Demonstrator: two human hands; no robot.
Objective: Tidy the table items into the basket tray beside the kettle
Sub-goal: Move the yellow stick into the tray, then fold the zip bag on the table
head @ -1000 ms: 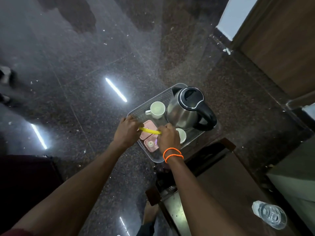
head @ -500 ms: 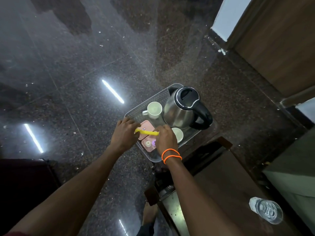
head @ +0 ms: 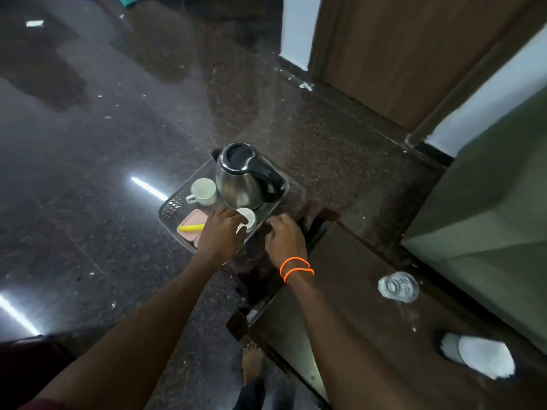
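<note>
A clear mesh basket tray (head: 173, 207) holds a steel kettle (head: 241, 184) with a black lid and handle. Left of the kettle stands a white mug (head: 204, 191), and in front of it a smaller white cup (head: 248, 218). A yellow stick-shaped item (head: 191, 228) lies loose on pink packets (head: 194, 220) at the tray's near left. My left hand (head: 220, 235) hovers over the tray's near side with its fingertips at the small cup, and I see nothing held in it. My right hand (head: 285, 238), with orange bands on the wrist, is at the tray's right corner with its fingers curled down, fingertips hidden.
A dark brown table (head: 370, 321) fills the lower right, with a clear plastic bottle (head: 398, 287) and a white object (head: 479, 358) on it. A wooden door (head: 399, 54) stands behind. A grey-green upholstered edge (head: 488, 202) is at the right. A bare foot (head: 251, 359) stands on the polished floor.
Both hands have let go of the yellow item, which now lies on the pink packets. The left hand moved right to the small cup, and the right hand moved to the tray's right corner.
</note>
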